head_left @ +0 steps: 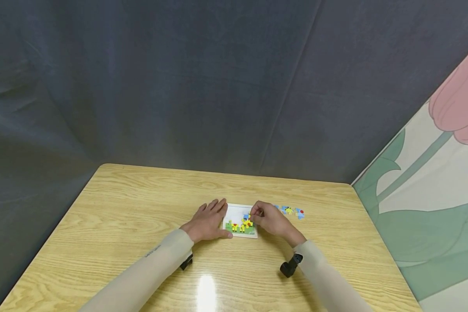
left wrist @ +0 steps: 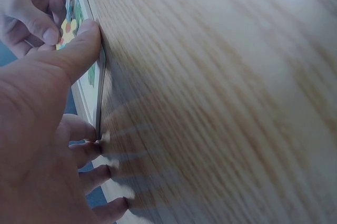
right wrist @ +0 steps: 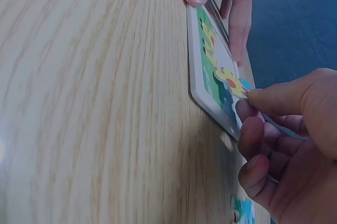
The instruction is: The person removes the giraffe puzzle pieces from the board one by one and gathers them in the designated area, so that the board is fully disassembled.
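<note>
A small white-framed puzzle board (head_left: 235, 210) lies on the table, with green, yellow and blue pieces along its lower and right parts and bare white at the upper left. My left hand (head_left: 208, 222) rests at the board's left side, fingers extended and spread, its thumb on the near left corner. Over the right part of the board, my right hand (head_left: 271, 220) pinches a yellow puzzle piece with red spots (right wrist: 230, 80) between thumb and index finger. That piece is tilted above the board surface in the right wrist view, and the fingertips cover its far end.
Several loose puzzle pieces (head_left: 288, 210) in blue, yellow and red lie on the wooden table (head_left: 140, 208) just right of the board. A dark curtain (head_left: 179, 86) hangs behind the table's far edge. At the right is a flower-patterned cloth (head_left: 425, 190).
</note>
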`<state>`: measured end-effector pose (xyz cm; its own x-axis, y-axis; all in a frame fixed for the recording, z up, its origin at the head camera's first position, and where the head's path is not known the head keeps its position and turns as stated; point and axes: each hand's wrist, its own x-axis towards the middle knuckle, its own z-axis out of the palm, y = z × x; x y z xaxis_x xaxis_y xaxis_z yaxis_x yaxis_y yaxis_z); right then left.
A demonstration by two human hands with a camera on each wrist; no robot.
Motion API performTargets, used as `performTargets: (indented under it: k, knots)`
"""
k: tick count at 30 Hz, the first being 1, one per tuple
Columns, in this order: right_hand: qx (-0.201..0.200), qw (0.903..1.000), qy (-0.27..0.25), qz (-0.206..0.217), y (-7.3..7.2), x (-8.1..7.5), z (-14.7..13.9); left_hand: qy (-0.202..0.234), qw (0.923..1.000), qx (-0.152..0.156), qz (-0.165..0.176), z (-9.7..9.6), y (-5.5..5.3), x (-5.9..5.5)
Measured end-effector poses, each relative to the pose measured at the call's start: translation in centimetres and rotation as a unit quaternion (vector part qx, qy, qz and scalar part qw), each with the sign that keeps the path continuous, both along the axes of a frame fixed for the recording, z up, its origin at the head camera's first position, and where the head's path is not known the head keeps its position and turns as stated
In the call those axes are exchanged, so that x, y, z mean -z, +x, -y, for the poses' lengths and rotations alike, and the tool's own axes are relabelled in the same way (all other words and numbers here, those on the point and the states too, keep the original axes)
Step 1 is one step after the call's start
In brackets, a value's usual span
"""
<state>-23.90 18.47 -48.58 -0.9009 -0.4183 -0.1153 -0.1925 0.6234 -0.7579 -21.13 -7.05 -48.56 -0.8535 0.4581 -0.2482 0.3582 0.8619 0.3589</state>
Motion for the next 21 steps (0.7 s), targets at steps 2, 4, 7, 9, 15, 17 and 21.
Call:
performTargets:
  k: [2,4,7,9,15,17,21]
  knots:
    - [-0.001,1.0,0.0,-0.002,0.1,0.0,-0.4,0.001,1.0,0.001,0.003,0.0,0.0,0.0]
    - [-0.006,1.0,-0.002,-0.003,0.2,-0.1,-0.8,0.003,1.0,0.001,0.005,0.0,0.0,-0.1]
    - [-0.008,0.9999,-0.013,0.006,0.2,-0.3,-1.5,0.004,1.0,0.002,0.005,0.1,0.1,-0.2]
    - [-0.007,0.9996,-0.021,0.015,0.2,-0.3,-1.9,0.004,1.0,0.003,0.005,0.1,0.0,-0.2]
    - [-0.012,0.9993,-0.026,0.023,0.0,0.0,-3.0,-0.008,1.0,0.006,0.002,0.1,-0.1,-0.1]
    - [-0.011,0.9994,-0.024,0.023,0.0,0.1,-3.3,-0.006,1.0,0.006,0.003,0.0,-0.1,-0.1]
    - [-0.004,0.9997,-0.016,0.018,0.3,0.3,-3.8,-0.001,0.9999,0.005,0.009,-0.1,-0.1,-0.2]
